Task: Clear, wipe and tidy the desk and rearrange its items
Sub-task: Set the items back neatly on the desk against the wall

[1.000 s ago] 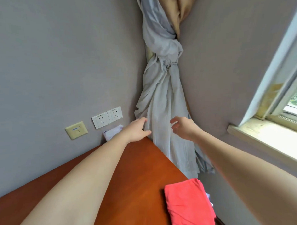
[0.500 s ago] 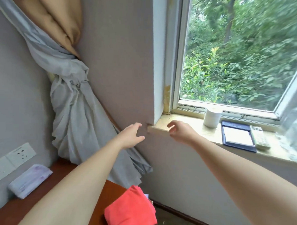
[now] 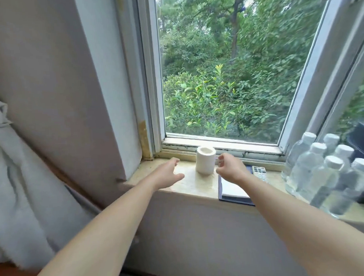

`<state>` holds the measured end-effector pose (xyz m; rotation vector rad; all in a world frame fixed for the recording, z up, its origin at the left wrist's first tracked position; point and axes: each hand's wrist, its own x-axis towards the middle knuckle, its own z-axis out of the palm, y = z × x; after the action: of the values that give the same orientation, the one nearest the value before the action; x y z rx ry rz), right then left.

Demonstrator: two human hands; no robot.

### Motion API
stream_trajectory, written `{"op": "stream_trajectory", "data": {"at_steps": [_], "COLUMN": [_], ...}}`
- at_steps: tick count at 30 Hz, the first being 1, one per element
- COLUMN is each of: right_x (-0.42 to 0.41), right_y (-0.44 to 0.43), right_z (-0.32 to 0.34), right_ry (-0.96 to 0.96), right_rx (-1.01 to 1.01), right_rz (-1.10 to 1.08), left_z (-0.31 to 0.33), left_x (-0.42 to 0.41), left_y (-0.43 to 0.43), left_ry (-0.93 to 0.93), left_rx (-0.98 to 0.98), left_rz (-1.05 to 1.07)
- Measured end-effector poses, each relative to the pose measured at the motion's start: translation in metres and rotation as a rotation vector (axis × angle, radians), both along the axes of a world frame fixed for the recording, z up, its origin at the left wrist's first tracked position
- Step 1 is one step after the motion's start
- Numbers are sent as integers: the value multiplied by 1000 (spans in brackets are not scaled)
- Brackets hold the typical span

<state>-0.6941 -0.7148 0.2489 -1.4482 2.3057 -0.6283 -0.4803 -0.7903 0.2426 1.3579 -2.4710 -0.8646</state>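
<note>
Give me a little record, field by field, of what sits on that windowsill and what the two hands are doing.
sill: pale stone windowsill under a window
roll: white tissue roll, upright, between the hands
left hand: fingers spread, over the sill left of the roll
right hand: loosely curled, empty, close on the roll's right
also on sill: dark folder, remote control, water bottles

Bare down to the frame's lower edge: slim left forearm (image 3: 109, 223) and slim right forearm (image 3: 293, 216), smooth and uncovered along the whole visible length. Bare too at the ends: narrow left hand (image 3: 168, 175) and narrow right hand (image 3: 231, 170), wrists uncovered, fingers slender. Finer detail of nails and knuckles lost to blur.
</note>
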Motion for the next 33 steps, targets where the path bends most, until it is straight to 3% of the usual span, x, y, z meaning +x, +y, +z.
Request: {"op": "stream_trajectory", "data": {"at_steps": [9, 19, 26, 33], "right_x": [-44, -42, -6, 94], "right_y": [-41, -71, -87, -96], "right_z": [-17, -21, -14, -7], "right_ry": [-188, -290, -477, -590], "right_rx": [14, -63, -37, 44], "right_rz": [48, 165, 348, 605], "left_z": [-15, -23, -11, 0], "left_x": [-71, -85, -29, 82], "left_y": [-31, -49, -40, -5], "left_ry": [121, 294, 295, 331], "left_rx": [154, 204, 172, 150], "left_rz": [69, 218, 302, 535]}}
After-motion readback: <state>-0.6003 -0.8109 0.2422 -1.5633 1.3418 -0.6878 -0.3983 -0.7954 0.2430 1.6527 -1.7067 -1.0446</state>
